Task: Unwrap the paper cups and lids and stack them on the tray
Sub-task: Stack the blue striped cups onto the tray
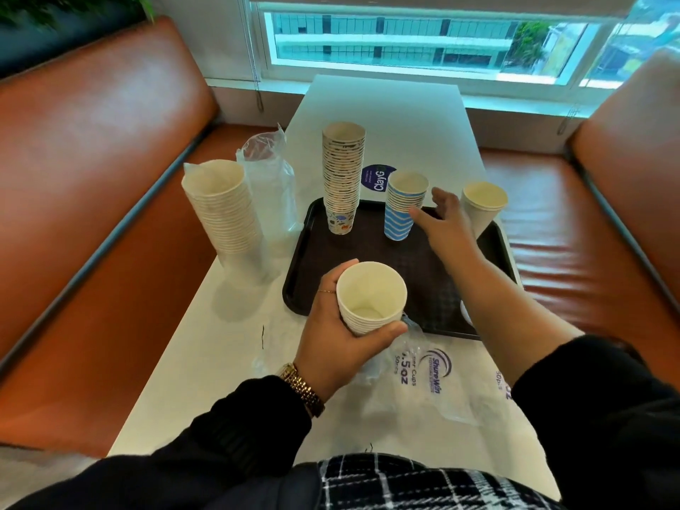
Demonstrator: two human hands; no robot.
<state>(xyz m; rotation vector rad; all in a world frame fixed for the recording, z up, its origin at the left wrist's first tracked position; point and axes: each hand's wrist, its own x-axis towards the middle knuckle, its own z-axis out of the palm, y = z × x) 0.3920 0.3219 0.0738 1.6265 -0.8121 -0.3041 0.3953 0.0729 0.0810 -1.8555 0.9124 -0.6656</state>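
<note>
A dark brown tray (415, 288) lies on the white table. On its far edge stand a tall stack of patterned cups (343, 178) and a short stack of blue striped cups (403, 207). A small stack of white cups (484, 204) stands at the tray's far right. My left hand (342, 336) grips a short stack of white cups (369, 300) above the tray's near left corner. My right hand (447, 222) reaches over the tray with fingers spread, between the blue stack and the white stack, holding nothing.
Left of the tray stand a wrapped stack of white cups (224, 211) and a clear plastic sleeve of lids (270, 185). Empty printed plastic wrappers (423, 377) lie on the table's near side. Orange bench seats (92, 178) flank the table; a window is behind.
</note>
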